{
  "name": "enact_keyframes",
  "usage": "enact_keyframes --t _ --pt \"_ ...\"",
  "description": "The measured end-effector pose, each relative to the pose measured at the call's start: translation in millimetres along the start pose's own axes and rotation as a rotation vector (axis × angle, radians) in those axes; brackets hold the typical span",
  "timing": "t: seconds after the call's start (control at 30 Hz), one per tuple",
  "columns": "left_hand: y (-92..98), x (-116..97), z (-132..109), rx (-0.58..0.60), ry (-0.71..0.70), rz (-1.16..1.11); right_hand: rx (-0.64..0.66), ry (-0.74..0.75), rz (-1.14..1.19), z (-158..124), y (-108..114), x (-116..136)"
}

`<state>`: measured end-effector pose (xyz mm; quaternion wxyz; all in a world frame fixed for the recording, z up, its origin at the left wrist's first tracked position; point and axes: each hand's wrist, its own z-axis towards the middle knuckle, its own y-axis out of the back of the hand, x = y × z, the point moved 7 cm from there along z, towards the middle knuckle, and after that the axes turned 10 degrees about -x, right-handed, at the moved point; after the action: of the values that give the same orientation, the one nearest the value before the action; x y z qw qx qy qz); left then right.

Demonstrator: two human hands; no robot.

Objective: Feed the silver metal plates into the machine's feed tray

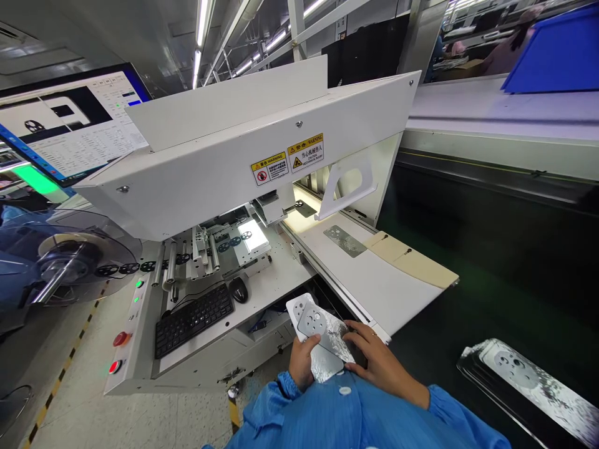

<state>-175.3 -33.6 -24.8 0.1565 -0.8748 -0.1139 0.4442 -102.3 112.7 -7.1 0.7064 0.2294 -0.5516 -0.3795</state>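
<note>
Two phone back covers (329,362) with camera holes are fanned out, one overlapping the other, low in front of my blue sleeves. My left hand (302,362) is closed around their left side, its thumb lying on the top cover. At the right edge of the upper, shiny patterned cover (331,333), the fingers and thumb of my right hand (374,358) close on it; its lower corner is partly hidden. Ahead of my hands, another phone back cover (345,241) lies flat on the machine's white sliding plate (349,284).
A white machine (224,168) with warning labels spans the front. Its bench carries a keyboard (194,319) and mouse (238,290). Black ring-shaped parts run from a reel (65,262). At right, a tray (486,399) with a phone back cover rests on the dark belt (421,349).
</note>
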Motion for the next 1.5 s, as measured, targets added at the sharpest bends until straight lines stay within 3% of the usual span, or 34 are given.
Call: enact_keyframes --t 0.4,0.8,1.2,1.33,1.5 --pt "-0.6 2 0 -0.004 -0.005 0.011 -0.038 -0.006 -0.003 -5 -5 -7" --pt "3.9 5 6 0.015 -0.021 -0.01 -0.025 -0.003 0.003 1 2 4" --pt "-2.2 -2 -1 0.025 -0.025 0.03 -0.124 0.048 -0.021 0 11 8" --pt "-6.6 -1 -2 0.065 -0.012 0.029 -0.209 -0.016 -0.116 3 34 -11" --pt "-10.1 2 -3 0.13 -0.005 0.031 -0.328 -0.218 -0.385 13 85 -73"
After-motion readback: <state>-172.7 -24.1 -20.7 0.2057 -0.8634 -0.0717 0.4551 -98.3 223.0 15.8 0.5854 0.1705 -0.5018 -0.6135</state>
